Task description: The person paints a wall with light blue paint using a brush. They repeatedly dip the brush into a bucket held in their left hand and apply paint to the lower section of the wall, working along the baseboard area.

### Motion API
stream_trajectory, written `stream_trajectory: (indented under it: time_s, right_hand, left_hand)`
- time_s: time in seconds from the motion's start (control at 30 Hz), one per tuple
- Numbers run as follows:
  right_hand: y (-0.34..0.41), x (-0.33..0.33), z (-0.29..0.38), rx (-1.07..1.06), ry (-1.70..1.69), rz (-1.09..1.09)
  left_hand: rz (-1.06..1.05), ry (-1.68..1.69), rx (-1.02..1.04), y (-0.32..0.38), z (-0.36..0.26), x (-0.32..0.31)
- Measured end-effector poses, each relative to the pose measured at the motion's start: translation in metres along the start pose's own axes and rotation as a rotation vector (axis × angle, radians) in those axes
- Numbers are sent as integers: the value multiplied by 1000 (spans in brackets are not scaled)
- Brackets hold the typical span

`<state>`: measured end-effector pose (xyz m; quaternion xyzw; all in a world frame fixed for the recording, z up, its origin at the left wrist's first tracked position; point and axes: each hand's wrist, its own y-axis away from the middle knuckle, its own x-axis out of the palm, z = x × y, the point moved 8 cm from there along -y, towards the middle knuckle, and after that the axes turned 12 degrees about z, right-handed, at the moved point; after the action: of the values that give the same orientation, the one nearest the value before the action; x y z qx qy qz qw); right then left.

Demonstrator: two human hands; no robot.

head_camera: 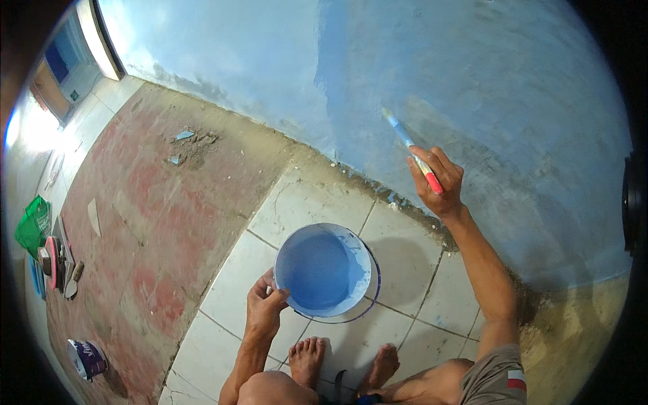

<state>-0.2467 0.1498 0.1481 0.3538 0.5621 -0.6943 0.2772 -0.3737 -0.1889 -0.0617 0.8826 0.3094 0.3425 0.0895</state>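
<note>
My right hand [439, 177] grips a paintbrush [407, 136] by its handle, which has a red end. The brush's bristles, coated in light paint, are at the blue wall [455, 66]. A darker blue band runs down the wall left of the brush, and grey patches show to its right. My left hand [268, 298] is closed on the left rim of a white bucket [364, 253] that holds blue paint [321, 268]. The bucket's wire handle hangs down on its right side, over the white floor tiles [228, 273].
Bare feet [306, 357] stand below the bucket. Broken debris [195, 144] lies on the reddish bare floor [152, 223]. At far left are a green plastic bag [34, 225], a trowel [73, 283] and a small purple-and-white tub [87, 359]. A rough, crumbling edge [374, 187] follows the wall's foot.
</note>
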Motion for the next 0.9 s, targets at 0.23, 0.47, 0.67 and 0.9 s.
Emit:
stream_trajectory:
  time_s: [0.23, 0.47, 0.67, 0.9]
  right_hand:
    - [56, 139, -51, 212, -136, 493]
    - [38, 90, -61, 75, -8, 141]
    - [5, -24, -8, -95, -35, -157]
    - [17, 127, -46, 186, -272, 322]
  left_hand:
    - [-33, -11, 3, 8, -11, -4]
    - [-76, 12, -19, 14, 2, -11]
    - [-66, 8, -27, 10, 6, -3]
    - [-16, -61, -46, 0, 14, 14]
